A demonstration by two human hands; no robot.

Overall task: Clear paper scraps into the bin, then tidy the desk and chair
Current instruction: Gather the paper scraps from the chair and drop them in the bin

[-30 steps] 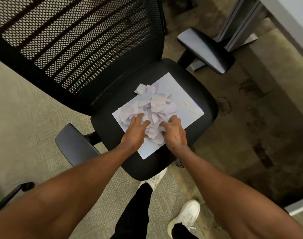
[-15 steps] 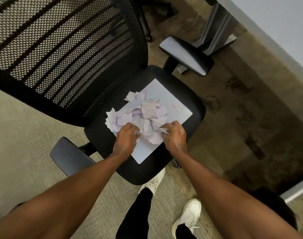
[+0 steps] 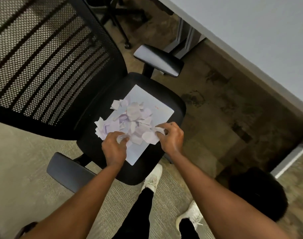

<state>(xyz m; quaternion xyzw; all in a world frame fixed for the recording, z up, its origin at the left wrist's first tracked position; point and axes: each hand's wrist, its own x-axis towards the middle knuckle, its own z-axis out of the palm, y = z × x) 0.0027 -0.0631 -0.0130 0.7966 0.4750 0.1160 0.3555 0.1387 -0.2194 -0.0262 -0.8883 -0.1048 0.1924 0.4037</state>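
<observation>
While the pile of paper scraps (image 3: 130, 122) lies heaped on a white sheet of paper (image 3: 154, 104) on the seat of the black mesh office chair (image 3: 99, 145), both hands are at its near edge. The left hand (image 3: 114, 147) has its fingers curled shut around a few scraps at the near left of the heap. The right hand (image 3: 171, 138) is pinched closed on scraps at the near right edge, a crumpled piece showing between thumb and fingers.

Assessment: the step in hand is gathering the scraps for the bin. A dark round object (image 3: 257, 192) stands on the floor to the right, under the edge of the desk (image 3: 250, 31); it may be the bin, but the view there is blurred and this cannot be confirmed.

Recommended method: draw the hands toward each other so the loose pieces bunch into one compact handful, not several small pinches. Several scraps at the far left overhang the sheet onto the seat, and these are most likely to slide off. Alternatively, the sheet beneath could serve as a tray: lift it by two opposite edges, let it sag to cradle the heap, and carry it level.

Risk noted: light scraps scatter readily, so any lift should be slow and kept low over the seat until the grip is secure.
</observation>
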